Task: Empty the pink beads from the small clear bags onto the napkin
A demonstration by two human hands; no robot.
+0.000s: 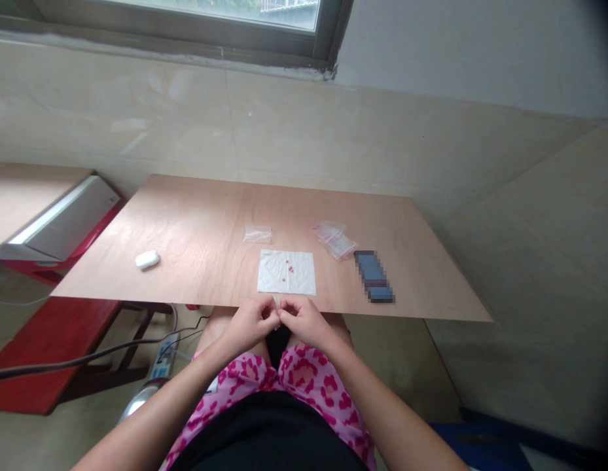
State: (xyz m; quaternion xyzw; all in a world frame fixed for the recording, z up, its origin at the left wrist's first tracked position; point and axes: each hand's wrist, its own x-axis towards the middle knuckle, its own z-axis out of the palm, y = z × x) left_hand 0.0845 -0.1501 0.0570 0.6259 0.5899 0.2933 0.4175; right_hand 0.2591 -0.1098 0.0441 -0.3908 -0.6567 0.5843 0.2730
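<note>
My left hand (252, 320) and my right hand (304, 319) meet at the near edge of the wooden table (196, 222), fingers curled and pinched together on a small clear plastic bag (278, 303) between them. Just beyond the hands lies a white sheet (298, 278) with a few tiny pink beads (288, 265) on it. A small clear bag (257, 233) lies behind the sheet, and two more clear bags (334, 237) lie to its right.
A blurred dark blue phone (374, 275) lies right of the sheet. A small white case (147, 260) sits at the table's left. A red bench (53, 333) with a white box (63, 219) stands to the left; cables and a power strip (161, 356) lie on the floor.
</note>
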